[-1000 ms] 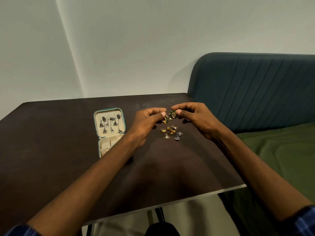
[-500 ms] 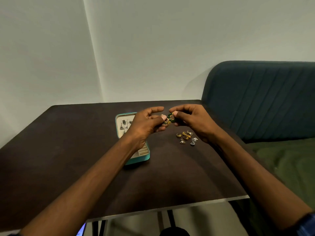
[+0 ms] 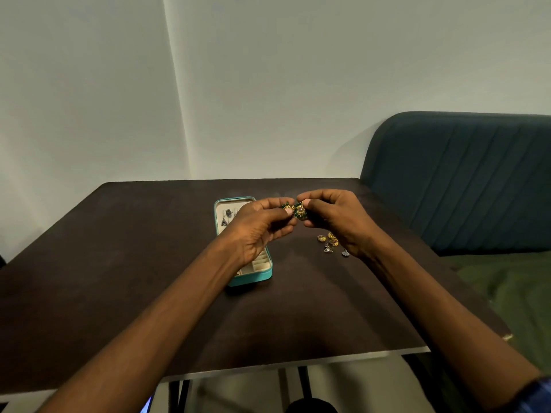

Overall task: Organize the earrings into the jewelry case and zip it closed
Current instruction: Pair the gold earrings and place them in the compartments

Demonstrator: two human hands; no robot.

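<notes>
Above the dark worktop (image 3: 119, 263), just right of the jewelry case (image 3: 253, 274), your two hands meet around a green-and-gold earring (image 3: 299, 210). Your left hand (image 3: 259, 228) has its grip drawn in tight, thumb and forefinger pinching the earring's left side, the other fingers curled beneath. Your right hand (image 3: 337, 222) does the same from the other side, fingertips nipped on the right edge of the piece. Whether it is one earring or a pair pressed together, you cannot tell from this view.

The jewelry case lies open on the worktop, teal outside and cream inside; your left hand and wrist cover its middle. Dark drop earrings (image 3: 226, 217) sit in its far half, and its near half shows small slotted compartments.

To the right of the case, well apart from it, loose earrings (image 3: 329, 242) lie on the worktop, gold ones and silver ones, partly hidden under your right hand.

Beyond the worktop's right edge stands a teal padded bench back (image 3: 462, 180).
</notes>
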